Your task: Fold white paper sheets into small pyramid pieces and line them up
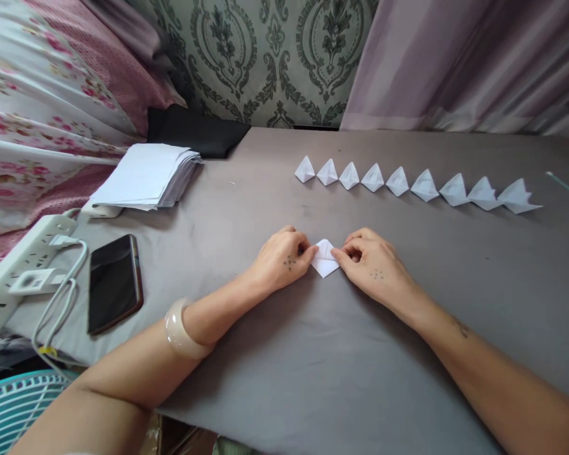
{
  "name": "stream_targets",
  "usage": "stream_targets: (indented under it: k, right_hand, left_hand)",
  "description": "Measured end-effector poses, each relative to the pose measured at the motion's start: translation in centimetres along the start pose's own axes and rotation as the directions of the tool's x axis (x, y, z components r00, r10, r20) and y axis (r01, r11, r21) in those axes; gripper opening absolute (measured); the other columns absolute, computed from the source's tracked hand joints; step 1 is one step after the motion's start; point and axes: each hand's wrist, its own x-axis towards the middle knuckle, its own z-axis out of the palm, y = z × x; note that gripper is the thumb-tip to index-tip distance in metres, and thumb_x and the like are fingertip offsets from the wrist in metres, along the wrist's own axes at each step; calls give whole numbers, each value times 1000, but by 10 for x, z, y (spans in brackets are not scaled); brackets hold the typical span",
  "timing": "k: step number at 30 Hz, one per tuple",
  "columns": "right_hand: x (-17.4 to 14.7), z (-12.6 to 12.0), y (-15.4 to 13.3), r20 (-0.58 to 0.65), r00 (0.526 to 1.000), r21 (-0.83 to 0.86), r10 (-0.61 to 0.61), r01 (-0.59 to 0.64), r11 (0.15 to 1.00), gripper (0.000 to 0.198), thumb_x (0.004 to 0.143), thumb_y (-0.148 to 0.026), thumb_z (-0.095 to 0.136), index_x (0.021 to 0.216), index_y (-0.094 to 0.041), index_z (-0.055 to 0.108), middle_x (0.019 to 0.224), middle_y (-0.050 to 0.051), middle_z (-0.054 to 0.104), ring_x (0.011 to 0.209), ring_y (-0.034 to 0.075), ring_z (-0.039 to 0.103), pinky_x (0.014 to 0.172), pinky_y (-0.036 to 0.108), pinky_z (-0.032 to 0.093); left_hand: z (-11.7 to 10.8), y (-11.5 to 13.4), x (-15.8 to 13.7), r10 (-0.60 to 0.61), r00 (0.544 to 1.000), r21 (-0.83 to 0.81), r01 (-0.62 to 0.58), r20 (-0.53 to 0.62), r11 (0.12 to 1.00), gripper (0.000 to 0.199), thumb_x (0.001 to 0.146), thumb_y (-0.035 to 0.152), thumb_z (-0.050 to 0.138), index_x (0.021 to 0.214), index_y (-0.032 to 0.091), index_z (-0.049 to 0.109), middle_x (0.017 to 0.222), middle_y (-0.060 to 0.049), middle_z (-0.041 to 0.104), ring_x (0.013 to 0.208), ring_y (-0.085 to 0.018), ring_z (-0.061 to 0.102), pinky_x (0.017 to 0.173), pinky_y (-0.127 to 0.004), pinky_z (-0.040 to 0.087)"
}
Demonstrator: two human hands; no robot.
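A small folded piece of white paper (pixel 325 264), roughly diamond-shaped with a point towards me, is held low over the grey cloth at the middle of the table. My left hand (pixel 287 254) pinches its left corner between thumb and curled fingers. At the right corner, my right hand (pixel 372 262) grips it the same way, thumb on top. The fingertips hide both side corners. Beyond my hands, several folded white paper shapes (pixel 373 178) stand in a row that runs to the right.
A stack of white paper sheets (pixel 142 174) lies at the back left, before a black folded item (pixel 194 131). Nearer are a smartphone (pixel 115 284) and a white power strip (pixel 28 265) with cables. A thin pale stick (pixel 563 183) rests at the far right.
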Motion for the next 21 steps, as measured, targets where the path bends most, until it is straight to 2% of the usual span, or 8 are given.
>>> stream_targets:
  k: [5,7,10,12,16,21]
  right_hand:
    - [6,-2,1,34,999,-22,0,0,1000,27,81,-35,60,58,-19,61,85,4,63,63,13,55,62,30,44]
    - [10,-6,3,90,996,25,14,-16,1000,28,81,-33,59,58,-18,62,87,5,64,60,11,53,58,28,44]
    - [15,-17,4,268,958,206,99,-158,966,33,86,-32,52,60,-17,66,98,7,64,52,8,50,46,25,44]
    - [16,-25,4,334,933,272,131,-228,935,32,86,-28,52,61,-16,67,104,8,64,49,6,49,44,24,45]
    - [14,-33,2,359,927,283,105,-215,935,30,81,-26,60,53,-14,62,104,7,64,46,3,47,49,24,47]
    - [12,-27,6,324,941,249,100,-187,950,22,75,-28,64,59,-15,66,109,7,62,44,2,46,45,23,46]
  left_hand:
    - [-2,2,1,-17,999,29,16,33,999,24,86,36,53,74,17,64,86,-7,61,71,-16,57,66,-30,46]
    - [-3,2,2,-17,999,38,16,47,999,24,86,36,53,74,17,64,86,-7,61,71,-16,57,66,-30,46]
    - [-4,3,2,-30,998,48,27,59,998,24,86,36,53,75,18,63,87,-6,60,72,-16,57,68,-31,46]
    - [-3,2,2,-31,998,53,28,60,998,24,86,36,53,75,18,63,87,-6,60,73,-16,56,68,-30,45]
    - [-3,2,1,-19,998,57,15,61,998,25,87,37,52,75,18,62,88,-6,59,72,-16,55,67,-30,44]
    - [-3,2,0,-17,998,63,14,60,998,24,87,36,52,76,18,63,88,-6,60,73,-16,56,69,-31,45]
